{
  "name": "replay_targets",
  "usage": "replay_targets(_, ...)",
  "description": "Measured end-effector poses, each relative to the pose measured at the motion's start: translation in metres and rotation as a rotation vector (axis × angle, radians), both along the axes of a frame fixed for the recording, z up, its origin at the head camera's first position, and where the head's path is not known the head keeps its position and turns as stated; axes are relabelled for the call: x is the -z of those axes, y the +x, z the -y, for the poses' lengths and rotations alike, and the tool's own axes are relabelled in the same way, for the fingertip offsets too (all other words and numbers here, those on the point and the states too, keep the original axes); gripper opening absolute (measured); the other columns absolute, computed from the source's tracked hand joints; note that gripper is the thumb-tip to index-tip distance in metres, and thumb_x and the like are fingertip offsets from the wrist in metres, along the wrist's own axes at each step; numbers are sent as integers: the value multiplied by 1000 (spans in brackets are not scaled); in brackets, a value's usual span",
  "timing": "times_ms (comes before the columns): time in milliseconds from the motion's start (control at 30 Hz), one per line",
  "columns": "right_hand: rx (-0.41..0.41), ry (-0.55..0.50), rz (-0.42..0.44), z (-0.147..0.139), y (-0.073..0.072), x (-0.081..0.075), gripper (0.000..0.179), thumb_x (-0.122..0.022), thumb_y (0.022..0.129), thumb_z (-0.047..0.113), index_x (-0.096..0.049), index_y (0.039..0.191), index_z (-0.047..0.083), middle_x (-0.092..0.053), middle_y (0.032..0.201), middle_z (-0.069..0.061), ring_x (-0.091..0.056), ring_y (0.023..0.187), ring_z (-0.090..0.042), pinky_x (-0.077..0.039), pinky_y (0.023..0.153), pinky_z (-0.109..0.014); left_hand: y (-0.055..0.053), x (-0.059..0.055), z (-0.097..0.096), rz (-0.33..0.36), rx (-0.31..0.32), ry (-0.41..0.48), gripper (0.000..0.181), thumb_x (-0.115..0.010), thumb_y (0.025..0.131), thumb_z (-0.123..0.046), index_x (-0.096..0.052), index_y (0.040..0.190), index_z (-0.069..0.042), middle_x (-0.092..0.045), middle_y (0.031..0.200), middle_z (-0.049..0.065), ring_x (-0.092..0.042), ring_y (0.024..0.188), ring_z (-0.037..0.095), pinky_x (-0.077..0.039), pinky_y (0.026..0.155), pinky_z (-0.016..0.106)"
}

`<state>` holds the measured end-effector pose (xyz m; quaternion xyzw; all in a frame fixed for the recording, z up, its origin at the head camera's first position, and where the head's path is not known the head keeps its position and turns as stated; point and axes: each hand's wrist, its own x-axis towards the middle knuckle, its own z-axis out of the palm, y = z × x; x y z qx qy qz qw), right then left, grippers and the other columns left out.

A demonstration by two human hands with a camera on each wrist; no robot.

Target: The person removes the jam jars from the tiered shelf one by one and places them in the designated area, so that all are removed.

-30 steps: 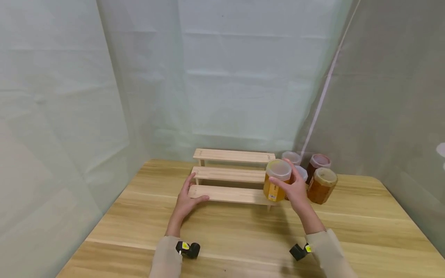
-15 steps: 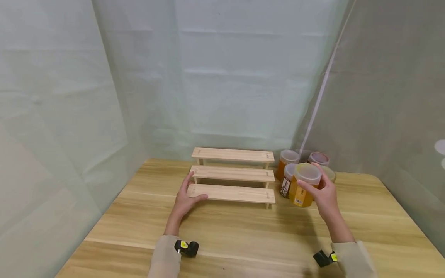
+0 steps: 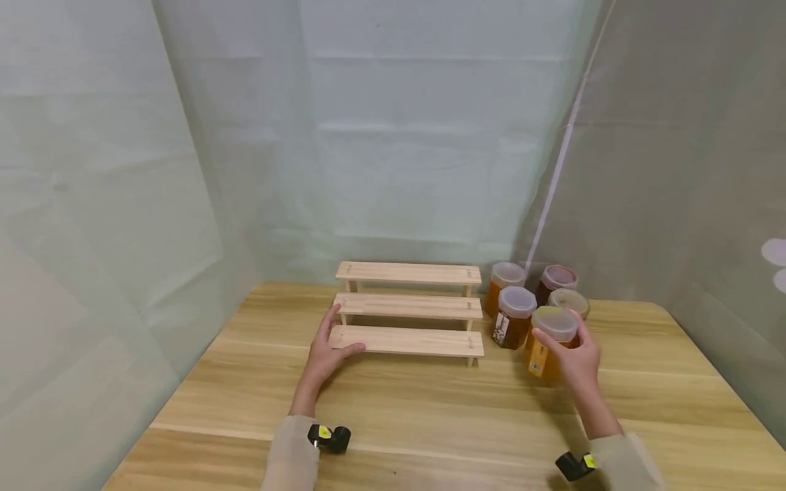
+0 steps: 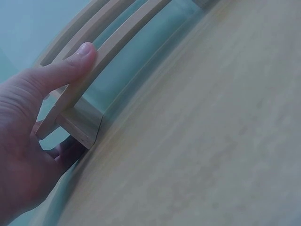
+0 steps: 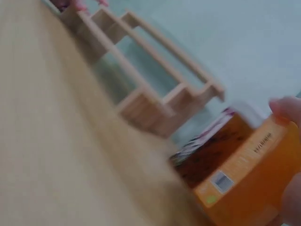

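Note:
My right hand (image 3: 582, 353) grips a jar of amber honey (image 3: 542, 356) with a frosted lid and a yellow label, thumb on the near side. The right wrist view shows this honey jar (image 5: 258, 174) tilted in the picture, its label strip facing the camera. At the left end of a three-tier wooden display rack (image 3: 406, 340), my left hand (image 3: 324, 356) holds the lowest tier. Its thumb lies along the front edge and the other fingers reach round the end. In the left wrist view, the fingers partly pass behind the rack's leg (image 4: 82, 125).
Beside the held jar stands a darker jar (image 3: 514, 317) with a white patterned label. Behind are an orange jar (image 3: 507, 286), a dark red jar (image 3: 557, 281) and a jar with a beige lid (image 3: 569, 302). Pale sheeting (image 3: 393, 136) rises behind the wooden table (image 3: 393, 423).
My right hand has carried the honey jar rightward from in front of the rack's right end, then lower, to the front of the jar group. My left hand has stayed on the rack.

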<state>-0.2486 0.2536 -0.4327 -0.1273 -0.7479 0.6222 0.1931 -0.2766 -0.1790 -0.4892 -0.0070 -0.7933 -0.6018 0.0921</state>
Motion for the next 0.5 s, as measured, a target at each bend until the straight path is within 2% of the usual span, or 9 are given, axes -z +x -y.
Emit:
replay_targets(133,97,21,-47,4,-1,14,64,-82,79,17,-52,136,17,-44,106,14,-44,96,-1,-38,77,-7,0,1,0,-8,18,5,103,-87,72,-15,-26,154,-31,-44,137,19,-47,122,34,-36,105,50)
replay_targets(233,135,38,-72,7,-1,18,66,-82,78,17,-52,137,16,-36,107,13,-40,97,-1,-37,79,-10,0,2,0,-8,33,9,102,-86,73,-15,-25,154,-31,-42,140,18,-43,127,35,-33,109,54)
replay_targets(367,133,53,-72,9,0,18,71,-82,79,17,-47,142,16,-32,110,12,-38,98,-1,-35,84,-13,-1,1,1,-7,32,5,102,-86,73,-16,-25,153,-32,-42,142,18,-42,129,35,-31,110,55)
replay_targets(500,118,68,-66,9,-1,19,77,-80,81,17,-40,147,13,-30,119,11,-37,100,1,-33,88,-14,-1,-1,0,-11,34,7,103,-86,73,-15,-24,154,-33,-45,140,19,-49,123,36,-36,107,52)
